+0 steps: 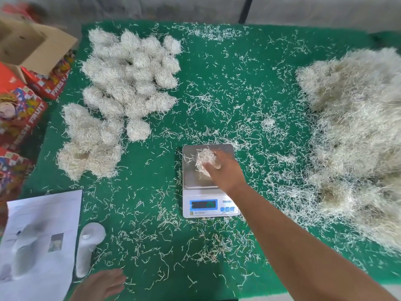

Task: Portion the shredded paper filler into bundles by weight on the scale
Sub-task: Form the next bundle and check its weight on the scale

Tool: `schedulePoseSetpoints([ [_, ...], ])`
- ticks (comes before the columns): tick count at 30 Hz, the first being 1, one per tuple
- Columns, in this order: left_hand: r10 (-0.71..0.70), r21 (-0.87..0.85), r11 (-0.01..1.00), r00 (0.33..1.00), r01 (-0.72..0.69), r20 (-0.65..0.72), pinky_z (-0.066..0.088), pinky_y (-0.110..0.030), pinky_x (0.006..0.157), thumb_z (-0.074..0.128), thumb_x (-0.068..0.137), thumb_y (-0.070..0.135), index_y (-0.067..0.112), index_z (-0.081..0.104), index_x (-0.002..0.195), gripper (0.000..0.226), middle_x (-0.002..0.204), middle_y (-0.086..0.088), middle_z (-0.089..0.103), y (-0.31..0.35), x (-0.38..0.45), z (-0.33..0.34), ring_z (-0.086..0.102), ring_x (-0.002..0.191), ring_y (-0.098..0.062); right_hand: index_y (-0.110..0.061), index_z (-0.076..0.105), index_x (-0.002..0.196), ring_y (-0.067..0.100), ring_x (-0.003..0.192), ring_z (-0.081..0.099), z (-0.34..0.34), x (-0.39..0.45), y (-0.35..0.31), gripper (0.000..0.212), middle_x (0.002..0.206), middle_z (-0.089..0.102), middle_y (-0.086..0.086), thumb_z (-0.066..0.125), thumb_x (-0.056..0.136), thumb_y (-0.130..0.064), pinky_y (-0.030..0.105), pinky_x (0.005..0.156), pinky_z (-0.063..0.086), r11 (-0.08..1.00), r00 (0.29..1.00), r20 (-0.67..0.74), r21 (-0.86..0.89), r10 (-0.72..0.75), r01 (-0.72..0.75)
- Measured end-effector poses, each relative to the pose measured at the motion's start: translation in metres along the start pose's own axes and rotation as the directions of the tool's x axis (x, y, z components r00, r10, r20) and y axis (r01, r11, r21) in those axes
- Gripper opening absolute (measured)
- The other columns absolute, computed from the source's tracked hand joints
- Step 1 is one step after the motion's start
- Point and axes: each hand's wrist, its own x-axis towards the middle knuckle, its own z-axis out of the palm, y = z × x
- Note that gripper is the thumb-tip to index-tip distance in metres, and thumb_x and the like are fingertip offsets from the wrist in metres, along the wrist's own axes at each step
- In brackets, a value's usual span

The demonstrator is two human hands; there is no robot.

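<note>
A small digital scale [191,170] with a steel pan and a blue display sits on the green mat, centre front. A wad of white shredded paper [204,159] lies on its pan, and my right hand [223,170] grips it from the right with curled fingers. My left hand [104,283] rests flat on the mat at the bottom left, fingers relaxed and holding nothing. Several rounded bundles of shredded paper [130,81] are heaped at the back left. A large loose heap of shredded paper [355,137] fills the right side.
Loose paper strands are scattered all over the green mat [217,83]. A white printed sheet [39,240] and a white scoop-shaped object [89,246] lie at the front left. Red fruit cartons [19,118] and an open cardboard box [28,44] stand along the left edge.
</note>
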Motion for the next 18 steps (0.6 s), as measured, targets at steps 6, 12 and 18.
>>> schedulePoseSetpoints([
  [6,0.004,0.126,0.992,0.999,0.000,-0.033,0.039,-0.065,0.110,0.057,0.103,0.008,-0.004,0.071,0.106,0.019,0.107,-0.022,0.075,-0.006,0.005,-0.006,0.067,0.104,-0.042,-0.059,0.057,0.127,0.005,0.108,0.064,-0.027,-0.010,0.012,0.036,0.122,0.063,-0.013,0.069,0.094,-0.052,0.031,0.091,0.053,0.984,0.996,-0.084,0.179,0.021,-0.005],
  [12,0.136,0.250,0.960,0.991,-0.127,-0.019,0.055,-0.043,0.086,0.066,0.098,0.030,0.013,0.071,0.116,0.025,0.103,0.004,0.080,-0.008,-0.010,0.021,0.072,0.106,-0.025,-0.032,0.059,0.138,0.013,0.112,0.063,-0.053,-0.056,0.040,0.044,0.129,0.062,-0.010,0.069,0.097,-0.047,0.044,0.100,0.054,0.972,0.983,-0.126,0.212,0.132,-0.103],
  [18,0.232,0.286,0.932,0.973,-0.221,-0.005,0.056,-0.042,0.095,0.061,0.103,0.030,0.016,0.069,0.117,0.021,0.104,0.005,0.080,0.011,-0.032,0.063,0.075,0.100,-0.015,-0.026,0.061,0.138,0.013,0.112,0.063,-0.069,-0.119,0.054,0.040,0.130,0.066,-0.006,0.068,0.100,-0.039,0.040,0.098,0.052,0.966,0.982,-0.069,0.204,0.174,-0.157],
])
